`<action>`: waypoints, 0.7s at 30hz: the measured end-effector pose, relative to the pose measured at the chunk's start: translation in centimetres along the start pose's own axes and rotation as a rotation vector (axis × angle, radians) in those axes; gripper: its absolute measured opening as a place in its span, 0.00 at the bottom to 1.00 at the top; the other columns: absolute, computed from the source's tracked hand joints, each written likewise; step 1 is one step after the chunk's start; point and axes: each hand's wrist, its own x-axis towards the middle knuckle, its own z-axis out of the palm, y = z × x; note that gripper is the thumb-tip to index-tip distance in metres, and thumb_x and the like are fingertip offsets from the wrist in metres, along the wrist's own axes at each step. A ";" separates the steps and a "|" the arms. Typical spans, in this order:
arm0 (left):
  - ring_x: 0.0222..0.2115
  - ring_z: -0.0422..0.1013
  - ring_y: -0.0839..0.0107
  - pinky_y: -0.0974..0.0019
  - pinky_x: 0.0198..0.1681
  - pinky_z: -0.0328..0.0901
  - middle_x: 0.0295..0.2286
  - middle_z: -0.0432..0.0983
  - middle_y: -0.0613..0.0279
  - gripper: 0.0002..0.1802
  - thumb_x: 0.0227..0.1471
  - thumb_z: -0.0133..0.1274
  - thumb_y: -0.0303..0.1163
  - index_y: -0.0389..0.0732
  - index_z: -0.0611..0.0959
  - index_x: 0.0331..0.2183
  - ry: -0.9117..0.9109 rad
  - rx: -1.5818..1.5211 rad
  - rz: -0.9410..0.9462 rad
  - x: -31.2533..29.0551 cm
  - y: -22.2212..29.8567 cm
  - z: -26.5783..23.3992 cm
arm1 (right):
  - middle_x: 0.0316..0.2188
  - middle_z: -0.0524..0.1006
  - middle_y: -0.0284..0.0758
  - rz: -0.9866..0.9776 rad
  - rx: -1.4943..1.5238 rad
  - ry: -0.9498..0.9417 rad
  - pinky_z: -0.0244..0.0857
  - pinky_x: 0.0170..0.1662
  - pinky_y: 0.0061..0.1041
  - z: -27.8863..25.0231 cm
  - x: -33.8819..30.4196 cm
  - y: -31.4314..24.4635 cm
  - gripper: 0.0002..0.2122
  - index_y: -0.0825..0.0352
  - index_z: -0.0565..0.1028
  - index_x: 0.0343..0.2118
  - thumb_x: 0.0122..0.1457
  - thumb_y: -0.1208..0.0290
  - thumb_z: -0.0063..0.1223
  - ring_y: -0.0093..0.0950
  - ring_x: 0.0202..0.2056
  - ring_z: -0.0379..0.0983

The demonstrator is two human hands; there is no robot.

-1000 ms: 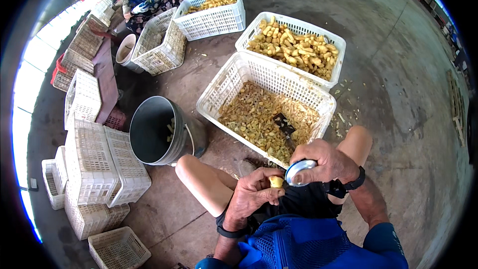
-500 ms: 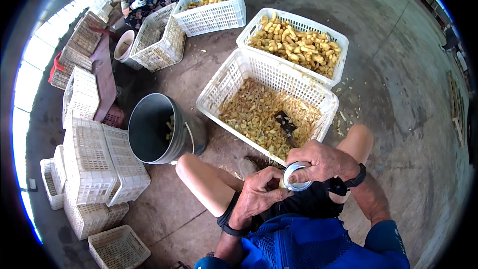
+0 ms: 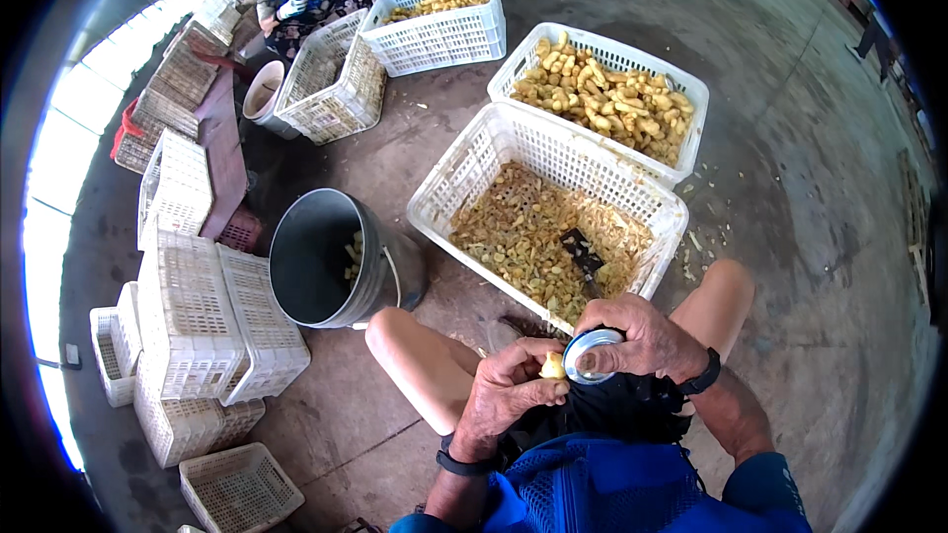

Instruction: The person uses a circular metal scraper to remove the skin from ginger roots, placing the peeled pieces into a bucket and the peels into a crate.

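Note:
My left hand (image 3: pixel 506 393) pinches a piece of peeled, pale yellow ginger (image 3: pixel 552 366) between thumb and fingers. Beside it, my right hand (image 3: pixel 650 338) is wrapped round a round silver metal can (image 3: pixel 595 343), thumb lying across its end. The can's rim touches or nearly touches the ginger; I cannot tell which. Just past my hands stands a white crate (image 3: pixel 464 266) with a layer of peelings (image 3: pixel 513 237), and a dark, flat-handled tool (image 3: pixel 581 253) lies on them. Behind it, a second white crate (image 3: pixel 699 123) is heaped with ginger roots (image 3: pixel 617 99).
Left of my knee stands a grey bucket (image 3: pixel 400 271) with a few pale pieces inside. Stacked white crates (image 3: pixel 193 326) line the left side. Farther off, a gloved co-worker (image 3: pixel 306 0) sits by more crates (image 3: pixel 444 35) and a pale bucket (image 3: pixel 262 94).
My hands have drawn slightly apart, so the ginger piece in my left hand now shows beside the can. The whole view has shifted a little.

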 end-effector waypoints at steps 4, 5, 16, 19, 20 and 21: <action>0.39 0.74 0.77 0.72 0.43 0.70 0.39 0.77 0.65 0.22 0.50 0.64 0.20 0.33 0.79 0.48 -0.040 0.094 0.015 0.1 -0.7 -0.1 | 0.28 0.77 0.36 0.022 0.026 -0.038 0.69 0.32 0.28 0.2 0.0 0.1 0.20 0.68 0.76 0.37 0.59 0.52 0.62 0.29 0.30 0.78; 0.41 0.73 0.76 0.72 0.44 0.69 0.39 0.76 0.66 0.21 0.50 0.64 0.20 0.33 0.79 0.48 -0.065 0.106 0.004 -0.1 -0.4 0.0 | 0.28 0.77 0.37 0.044 0.038 -0.063 0.69 0.32 0.28 0.3 0.1 0.3 0.20 0.68 0.76 0.37 0.59 0.52 0.62 0.29 0.30 0.78; 0.44 0.69 0.74 0.71 0.47 0.65 0.40 0.71 0.64 0.20 0.50 0.57 0.22 0.32 0.77 0.47 -0.066 0.003 0.029 0.7 -1.8 -0.2 | 0.28 0.78 0.37 0.057 -0.052 0.010 0.69 0.32 0.26 0.2 0.0 -0.7 0.20 0.69 0.76 0.38 0.59 0.53 0.62 0.27 0.30 0.77; 0.41 0.69 0.73 0.71 0.45 0.65 0.39 0.71 0.63 0.20 0.48 0.55 0.25 0.32 0.78 0.45 -0.071 0.079 0.037 0.5 -1.5 -0.2 | 0.28 0.78 0.36 0.018 -0.110 -0.014 0.69 0.31 0.26 -0.2 -0.1 -0.4 0.19 0.69 0.76 0.38 0.59 0.54 0.63 0.26 0.29 0.77; 0.40 0.69 0.73 0.71 0.44 0.65 0.39 0.71 0.63 0.20 0.47 0.55 0.26 0.32 0.78 0.45 -0.076 0.117 0.039 0.3 -1.5 -0.2 | 0.28 0.78 0.36 0.015 -0.122 -0.019 0.68 0.30 0.26 -0.3 -0.2 -0.3 0.19 0.69 0.77 0.37 0.59 0.54 0.63 0.26 0.29 0.77; 0.39 0.69 0.73 0.71 0.43 0.65 0.39 0.71 0.62 0.20 0.47 0.55 0.27 0.32 0.79 0.44 -0.069 0.105 0.032 0.2 -1.6 -0.4 | 0.28 0.78 0.36 0.024 -0.131 -0.016 0.68 0.30 0.26 -0.5 -0.1 -0.6 0.19 0.68 0.77 0.37 0.59 0.54 0.63 0.26 0.29 0.77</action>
